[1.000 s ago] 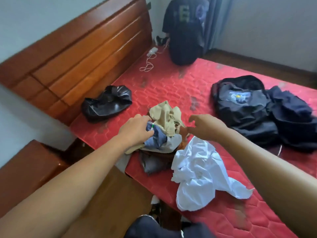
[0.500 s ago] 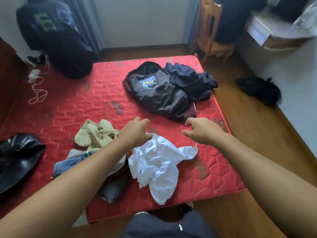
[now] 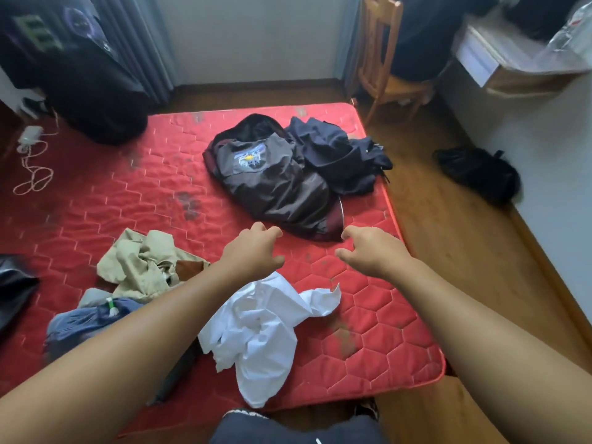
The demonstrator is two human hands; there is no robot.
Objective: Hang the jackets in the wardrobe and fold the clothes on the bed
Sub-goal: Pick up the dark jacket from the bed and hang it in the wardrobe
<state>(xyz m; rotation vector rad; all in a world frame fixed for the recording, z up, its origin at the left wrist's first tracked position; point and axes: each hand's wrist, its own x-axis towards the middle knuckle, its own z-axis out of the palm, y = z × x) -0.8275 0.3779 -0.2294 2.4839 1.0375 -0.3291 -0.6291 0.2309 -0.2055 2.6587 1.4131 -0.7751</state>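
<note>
Presently both hands hover over the red mattress [image 3: 128, 200] and hold nothing; the left hand [image 3: 253, 251] and the right hand [image 3: 373, 251] each show loosely curled fingers, clear of any cloth. A grey-black jacket [image 3: 275, 187] with an emblem lies by the right edge toward the far corner, and a navy jacket [image 3: 336, 155] touches it. A crumpled white garment [image 3: 256, 334] lies at the near edge, with a beige garment [image 3: 141, 264] and a blue garment [image 3: 80, 322] heaped to its left.
</note>
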